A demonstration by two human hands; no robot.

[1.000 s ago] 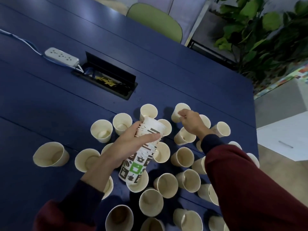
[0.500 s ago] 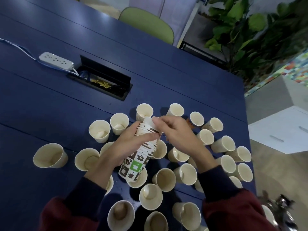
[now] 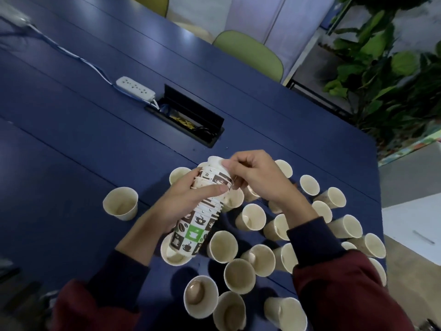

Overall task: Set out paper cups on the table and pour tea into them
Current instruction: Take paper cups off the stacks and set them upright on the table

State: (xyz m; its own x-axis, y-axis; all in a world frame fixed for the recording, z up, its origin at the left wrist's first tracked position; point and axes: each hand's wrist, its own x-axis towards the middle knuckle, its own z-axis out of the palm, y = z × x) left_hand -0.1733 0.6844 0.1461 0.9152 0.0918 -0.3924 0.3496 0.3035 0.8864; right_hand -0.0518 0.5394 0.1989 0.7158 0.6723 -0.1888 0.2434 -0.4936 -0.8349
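Observation:
My left hand (image 3: 181,204) grips a tilted stack of patterned paper cups (image 3: 195,225) above the blue table (image 3: 71,144), its open end pointing up and away from me. My right hand (image 3: 256,177) pinches the rim of the top cup (image 3: 214,163) of that stack. Several paper cups stand upright on the table below and to the right, such as one at the left (image 3: 120,203) and one near me (image 3: 200,296). No teapot or tea vessel is in view.
A white power strip (image 3: 134,88) with its cable lies beyond the cups, next to an open black cable box (image 3: 191,121) set into the table. A green chair (image 3: 250,53) stands at the far edge. Plants (image 3: 386,68) and a white cabinet (image 3: 415,225) are on the right.
My right hand came back from a cup set down at the far side and now pinches the stack's top cup. The camera view shifted left, so everything sits further right.

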